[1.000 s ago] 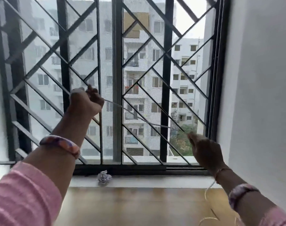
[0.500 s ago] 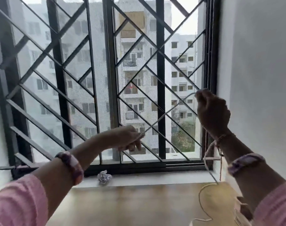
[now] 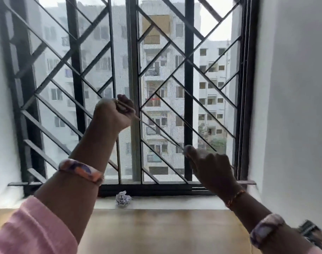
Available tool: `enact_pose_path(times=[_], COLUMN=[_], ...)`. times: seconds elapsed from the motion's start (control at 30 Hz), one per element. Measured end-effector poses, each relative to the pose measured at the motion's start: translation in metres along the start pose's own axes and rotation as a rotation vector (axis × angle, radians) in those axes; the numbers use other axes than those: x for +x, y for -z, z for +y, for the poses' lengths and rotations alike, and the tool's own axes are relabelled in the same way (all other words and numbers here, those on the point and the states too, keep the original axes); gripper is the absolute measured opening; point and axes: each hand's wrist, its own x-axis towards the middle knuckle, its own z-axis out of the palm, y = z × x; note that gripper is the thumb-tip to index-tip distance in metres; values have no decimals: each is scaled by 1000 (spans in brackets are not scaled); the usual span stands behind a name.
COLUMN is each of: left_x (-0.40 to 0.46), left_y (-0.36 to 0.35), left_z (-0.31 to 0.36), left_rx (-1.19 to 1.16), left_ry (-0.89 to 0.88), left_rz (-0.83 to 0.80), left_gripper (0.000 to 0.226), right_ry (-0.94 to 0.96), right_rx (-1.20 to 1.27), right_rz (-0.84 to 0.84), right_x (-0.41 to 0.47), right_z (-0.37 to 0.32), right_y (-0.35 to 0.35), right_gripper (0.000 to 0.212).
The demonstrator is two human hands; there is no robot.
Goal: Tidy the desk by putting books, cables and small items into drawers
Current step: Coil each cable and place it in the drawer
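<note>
A thin pale cable (image 3: 157, 132) stretches taut between my two hands, in front of the window. My left hand (image 3: 113, 114) is raised at centre and grips the cable's upper end in a fist. My right hand (image 3: 209, 165) is lower and to the right, its fingers pinching the cable's other end. The rest of the cable past my right hand is hidden behind my wrist. Below my arms lies the wooden desk top (image 3: 156, 230).
A crumpled paper ball (image 3: 122, 198) sits on the white window sill (image 3: 174, 202) behind the desk. A black window grille (image 3: 188, 88) fills the view ahead. A white wall (image 3: 294, 107) stands close on the right. A dark blurred object (image 3: 310, 230) shows at the lower right edge.
My left hand has risen from low to mid-height. My right hand has dropped from high by the frame to lower centre right. The cable's slope has reversed between them.
</note>
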Motion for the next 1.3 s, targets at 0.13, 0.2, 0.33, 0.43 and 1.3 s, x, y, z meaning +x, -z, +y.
enact_pose_path(times=[0.13,0.2,0.33,0.43,1.3], left_x=[12,7,-46,-75,-170], left_y=[16,34,29,1,-17], left_z=[-25,-38,-35,-28,-14], left_rx=[706,1371,1642,905,794], left_ry=[-508,-719,176,309,253], left_rz=[94,-163,-741,-684,-667], left_gripper=[33,33,38,33,22], right_ry=[176,123,57,19,-41], right_rx=[70,96,156,261,-50], right_rz=[170,268,318,282,276], right_x=[14,36,77,85,49], right_z=[-32,-26,13,22,-21], right_y=[26,47,71,69,167], right_gripper=[37,45,45,51,27])
